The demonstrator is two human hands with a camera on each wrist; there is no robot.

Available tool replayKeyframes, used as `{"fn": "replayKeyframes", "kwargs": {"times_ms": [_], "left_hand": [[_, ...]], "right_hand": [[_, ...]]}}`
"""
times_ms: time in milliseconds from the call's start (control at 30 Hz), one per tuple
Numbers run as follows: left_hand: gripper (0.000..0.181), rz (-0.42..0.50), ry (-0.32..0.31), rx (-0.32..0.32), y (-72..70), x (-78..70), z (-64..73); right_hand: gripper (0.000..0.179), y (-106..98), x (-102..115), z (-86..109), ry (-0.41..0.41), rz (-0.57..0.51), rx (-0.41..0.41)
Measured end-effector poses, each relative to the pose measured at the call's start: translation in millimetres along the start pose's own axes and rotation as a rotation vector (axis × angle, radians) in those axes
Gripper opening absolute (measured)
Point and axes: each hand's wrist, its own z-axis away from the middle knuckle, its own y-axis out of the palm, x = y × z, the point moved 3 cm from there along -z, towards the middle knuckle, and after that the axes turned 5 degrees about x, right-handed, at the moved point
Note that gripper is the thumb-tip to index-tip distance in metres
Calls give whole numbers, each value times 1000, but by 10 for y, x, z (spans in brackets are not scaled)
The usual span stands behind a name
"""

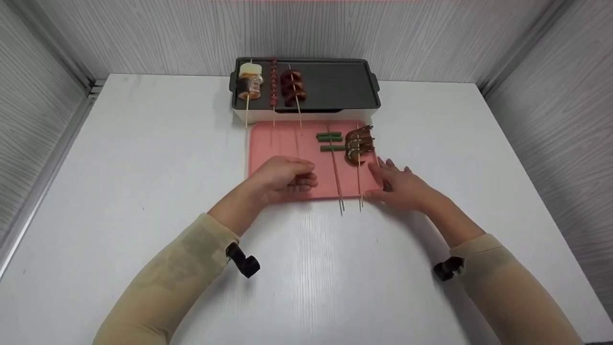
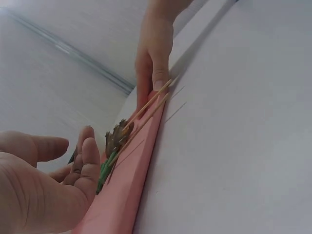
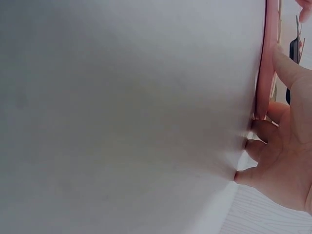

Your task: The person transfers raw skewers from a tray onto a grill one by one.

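A pink tray [image 1: 311, 179] lies on the table with two skewers on its right half. One skewer carries green bean-like pieces [image 1: 330, 137], the other brown shrimp [image 1: 358, 146]. Both sticks stick out past the tray's front edge. My left hand [image 1: 287, 176] hovers over the tray's front left part, fingers loosely bent, nothing between them. At the tray's right front corner, my right hand [image 1: 400, 186] touches the rim with thumb and index finger. Its other fingers [image 3: 246, 176] are spread on the table beside the tray, as the right wrist view shows.
Behind the tray stands a tabletop grill [image 1: 335, 86] with a dark plate. On its left half lie a skewer of pale and browned pieces [image 1: 250, 79], a thin red skewer [image 1: 273, 84] and a dark red curled skewer [image 1: 292, 87]. Wood-grain panels [image 1: 306, 28] enclose the white table [image 1: 167, 158].
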Motion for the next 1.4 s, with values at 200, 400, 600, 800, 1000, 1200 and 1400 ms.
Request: {"fn": "replayKeyframes", "kwargs": {"times_ms": [200, 400, 600, 800, 1000, 1200, 1400], "left_hand": [[40, 21, -39, 64, 138, 136, 39], [43, 9, -67, 121, 266, 269, 64], [45, 26, -115, 159, 375, 384, 40], [56, 37, -133, 177, 453, 437, -16], [62, 29, -148, 189, 513, 468, -63], [62, 43, -148, 194, 574, 486, -97], [57, 80, -147, 187, 623, 480, -113]], "right_hand": [[95, -15, 4, 0, 5, -7, -8], [95, -2, 20, -14, 19, -6, -6], [94, 0, 10, -23, 9, 1, -11], [96, 7, -19, -26, -4, -5, -17], [96, 9, -16, -27, 3, -14, -17], [96, 8, -11, -25, 8, -16, -15], [95, 2, -3, -23, 7, -17, -15]]}}
